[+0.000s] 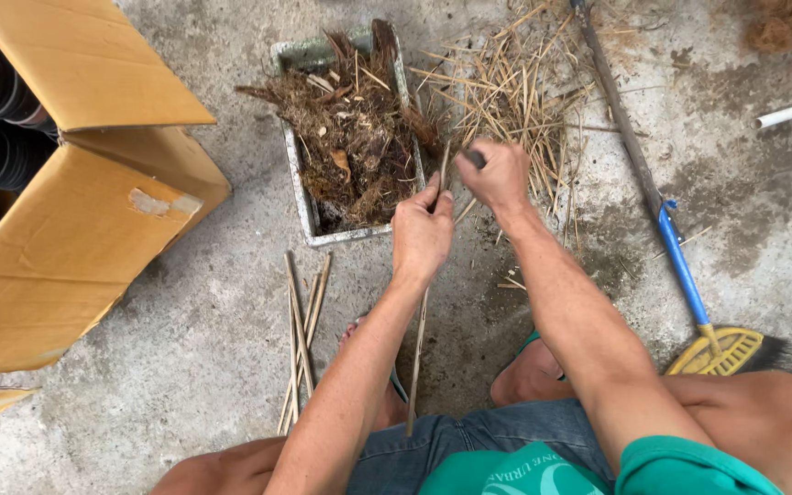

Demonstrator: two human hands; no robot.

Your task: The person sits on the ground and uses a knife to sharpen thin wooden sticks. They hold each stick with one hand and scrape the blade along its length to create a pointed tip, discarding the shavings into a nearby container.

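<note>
Left hand: fingers wrapped around a long stick.
Right hand: fist gripping a knife, just beyond.
Tray: far left, full of husk.

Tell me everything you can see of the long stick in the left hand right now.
The stick is thin, straight and pale tan, like a dried plant rib or bamboo sliver. It runs nearly upright in the picture, from near the denim shorts up through the left hand, with its top end showing above the fingers by the right hand. The left hand grips its upper part; the right hand holds a small dark tool against its tip. Its lower end hangs free above the concrete floor.
</note>
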